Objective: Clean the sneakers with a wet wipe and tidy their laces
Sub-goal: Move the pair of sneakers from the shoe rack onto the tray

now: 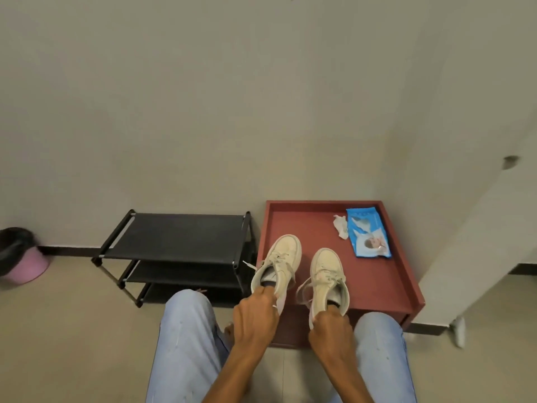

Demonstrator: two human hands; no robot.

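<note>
- L hand (255, 318): fingers are curled over the heel rim of the L sneaker (280, 261), tips tucked into the opening, so the shoe is gripped.
- R hand (329, 330): the same grip is seen on the heel of the R sneaker (325, 271), fingers hooked inside.
- Both sneakers are cream-coloured, w/ toes pointed away from the person, twd the wall (203, 112).
- L sneaker is found at the L edge of the bench (377, 289). Its toe is over the red top and its heel is out past the edge. Whether it is touching the top can't be told.
- R sneaker is placed near the bench front edge, beside the L one w/ a gap between.
- Laces (303, 289) are seen loose: a loop hangs off the R sneaker's L side, and a lace end sticks out L of the L sneaker.
- Bench is low & red, w/ a raised rim at back & sides.
- Blue wipe pack (367, 232) is laid flat at the back R of the bench. A crumpled white wipe (340, 226) is laid just beside its L edge.
- Black 3-tier rack (180, 242) is stood L of the bench, against the wall.
- Pink bin (23, 266) w/ a black liner is seen far L on the floor (72, 315).
- Knees in light blue jeans (186, 330) are seen either side of the hands.
</note>
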